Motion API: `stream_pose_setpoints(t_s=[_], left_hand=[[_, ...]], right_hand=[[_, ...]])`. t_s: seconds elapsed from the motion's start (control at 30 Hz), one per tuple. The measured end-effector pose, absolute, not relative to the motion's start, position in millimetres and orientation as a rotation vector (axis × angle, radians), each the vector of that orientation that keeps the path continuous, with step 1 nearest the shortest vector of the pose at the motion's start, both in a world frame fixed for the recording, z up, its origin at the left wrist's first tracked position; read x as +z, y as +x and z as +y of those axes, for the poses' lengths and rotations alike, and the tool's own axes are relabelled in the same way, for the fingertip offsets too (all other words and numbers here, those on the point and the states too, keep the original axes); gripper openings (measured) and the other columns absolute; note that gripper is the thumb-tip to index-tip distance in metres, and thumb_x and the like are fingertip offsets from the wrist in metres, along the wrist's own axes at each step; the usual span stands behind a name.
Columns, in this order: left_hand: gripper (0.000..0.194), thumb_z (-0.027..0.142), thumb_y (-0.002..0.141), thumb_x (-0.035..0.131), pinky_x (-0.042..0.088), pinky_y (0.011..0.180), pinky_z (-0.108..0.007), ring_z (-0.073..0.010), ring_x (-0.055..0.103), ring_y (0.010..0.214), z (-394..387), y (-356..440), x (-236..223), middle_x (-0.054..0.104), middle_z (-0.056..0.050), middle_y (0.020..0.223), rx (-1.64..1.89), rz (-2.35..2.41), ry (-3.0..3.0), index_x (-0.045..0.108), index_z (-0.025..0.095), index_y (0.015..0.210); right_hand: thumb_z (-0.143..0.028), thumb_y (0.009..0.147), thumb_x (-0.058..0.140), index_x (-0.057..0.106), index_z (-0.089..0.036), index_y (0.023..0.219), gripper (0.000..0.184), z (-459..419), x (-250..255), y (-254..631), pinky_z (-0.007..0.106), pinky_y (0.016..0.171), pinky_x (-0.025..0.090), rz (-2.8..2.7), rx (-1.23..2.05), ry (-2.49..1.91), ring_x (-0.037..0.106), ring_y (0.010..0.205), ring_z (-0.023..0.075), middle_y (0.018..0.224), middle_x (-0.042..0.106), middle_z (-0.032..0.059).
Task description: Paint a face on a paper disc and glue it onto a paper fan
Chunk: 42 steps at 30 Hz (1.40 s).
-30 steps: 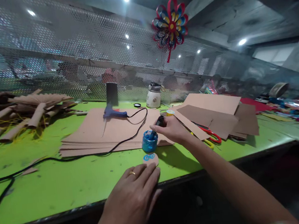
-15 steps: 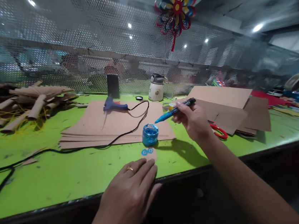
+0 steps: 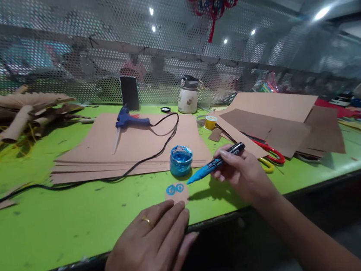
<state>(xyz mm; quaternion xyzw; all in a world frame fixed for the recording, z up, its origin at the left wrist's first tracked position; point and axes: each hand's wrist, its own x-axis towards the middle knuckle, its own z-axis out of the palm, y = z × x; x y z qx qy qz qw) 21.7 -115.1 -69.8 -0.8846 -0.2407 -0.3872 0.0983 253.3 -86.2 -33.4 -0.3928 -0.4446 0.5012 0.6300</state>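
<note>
In the head view, your right hand (image 3: 241, 170) pinched a marker (image 3: 216, 164), tip just beside the round card (image 3: 177, 194) with 2 blue swirls. Your left hand (image 3: 146, 239), fingers extended, rested on the card's near edge, on the table (image 3: 96, 223).

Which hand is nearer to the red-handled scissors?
Right. The right hand, holding a marker, is just left of the red-handled scissors, a little nearer the camera. The left hand is much farther left, its fingertips at the small cardboard disc.
</note>
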Motion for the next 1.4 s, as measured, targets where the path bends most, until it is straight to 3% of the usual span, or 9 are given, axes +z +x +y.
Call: stream_pose_setpoints(t_s=[0.2,0.73,1.4], left_hand=[[0.023,0.017,0.088,0.06,0.048,0.092,-0.036,-0.0227,0.06,0.109,-114,20,-71,0.068,-0.008,0.116,-1.151,-0.701,-2.621,0.066,0.01,0.109],[0.029,0.033,0.092,0.052,0.046,0.085,-0.039,-0.0261,0.061,0.105,-109,22,-75,0.065,-0.009,0.123,-0.941,-0.692,-2.622,0.066,0.016,0.112],[0.026,0.029,0.093,0.052,0.042,0.081,-0.036,-0.023,0.064,0.097,-101,25,-76,0.07,-0.01,0.113,-1.004,-0.626,-2.56,0.068,0.013,0.105]], right_hand=[[-0.031,0.083,0.069,0.063,-0.018,0.085,0.014,-89,-40,246,0.025,0.057,0.049,-1.167,1.074,-0.977,0.06,0.056,0.0131,0.067,0.065,-0.0005],[-0.029,0.083,0.069,0.064,-0.02,0.081,0.011,-89,-49,248,0.023,0.053,0.045,-1.176,0.94,-1.057,0.056,0.053,0.0116,0.062,0.061,-0.0025],[-0.026,0.087,0.064,0.064,-0.021,0.086,0.005,-97,-39,238,0.025,0.057,0.046,-1.487,0.794,-1.218,0.057,0.06,0.0119,0.069,0.062,-0.0017]])
